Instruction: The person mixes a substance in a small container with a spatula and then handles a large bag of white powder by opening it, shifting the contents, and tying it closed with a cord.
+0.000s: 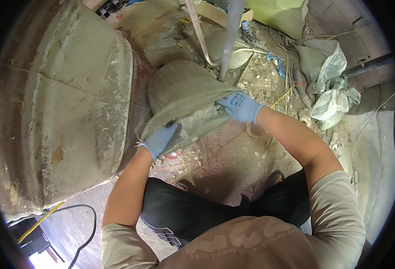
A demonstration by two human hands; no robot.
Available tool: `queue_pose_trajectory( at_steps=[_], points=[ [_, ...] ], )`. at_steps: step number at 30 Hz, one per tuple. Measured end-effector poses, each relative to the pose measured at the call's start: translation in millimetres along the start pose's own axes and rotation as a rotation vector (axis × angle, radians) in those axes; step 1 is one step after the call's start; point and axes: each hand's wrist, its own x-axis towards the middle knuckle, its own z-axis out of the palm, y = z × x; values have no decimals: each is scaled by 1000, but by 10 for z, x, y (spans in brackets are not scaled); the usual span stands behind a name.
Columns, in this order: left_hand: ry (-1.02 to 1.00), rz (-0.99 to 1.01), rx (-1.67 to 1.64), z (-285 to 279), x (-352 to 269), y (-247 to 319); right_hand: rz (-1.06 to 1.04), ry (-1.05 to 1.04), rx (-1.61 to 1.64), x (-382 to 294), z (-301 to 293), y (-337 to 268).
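Note:
A grey-green woven sack [187, 87] lies on the dirty floor before me, its mouth turned towards my body. My left hand [160, 139], in a light blue knitted work glove, grips the near left edge of the sack's mouth. On the opposite side, my right hand [239, 106], in a matching glove with dark print, pinches the right edge of the mouth. Between the hands the sack's fabric is stretched, and a paler, shiny inner layer shows. The fingertips of both hands are partly hidden by the cloth. What the sack holds cannot be told.
A large, dirt-crusted round vessel [79, 97] stands close at the left. A grey pole [231, 37] rises behind the sack, beside a pale strap. Translucent plastic bags [332, 87] and a dark pipe [369, 65] are at the right. A yellow-green sack [278, 16] stands farther back.

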Motion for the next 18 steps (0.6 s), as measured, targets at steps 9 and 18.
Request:
queue_pose_trajectory(
  at_steps=[9,18],
  points=[
    [661,-95,-240,-660,1092,-213,-34,141,-133,-195,476,58],
    [125,-333,166,-1030,634,887,221,0,677,45,-91,217]
  ],
)
